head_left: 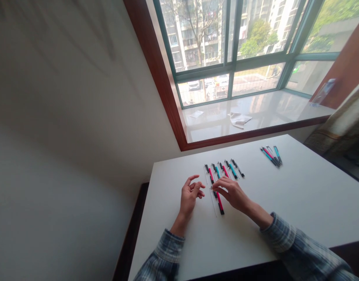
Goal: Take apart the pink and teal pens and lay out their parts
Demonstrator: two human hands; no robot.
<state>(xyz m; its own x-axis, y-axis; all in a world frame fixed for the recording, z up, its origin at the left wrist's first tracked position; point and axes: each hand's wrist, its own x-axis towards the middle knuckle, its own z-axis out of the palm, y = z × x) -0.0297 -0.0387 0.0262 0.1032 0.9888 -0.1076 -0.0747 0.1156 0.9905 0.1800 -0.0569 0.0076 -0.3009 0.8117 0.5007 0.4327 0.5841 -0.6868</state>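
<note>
On the white table, a red and black pen barrel (220, 203) lies beside a thin clear refill (213, 205) and a short black pen part (214, 194). My right hand (232, 192) reaches over their far end, with thumb and fingertips pinched together at the small parts. What sits between those fingertips is too small to make out. My left hand (191, 196) hovers just left of them, fingers bent and apart, with nothing visible in it. Beyond both hands is a row of taken-apart pens, including a blue barrel (233, 171) and a black barrel (241, 172).
Several whole pens (271, 157) lie in a group at the table's far right. A window sill (208, 130) behind the table carries a crumpled white cloth (239, 120). A wall (80, 156) stands to the left, and a curtain (331, 125) hangs at right.
</note>
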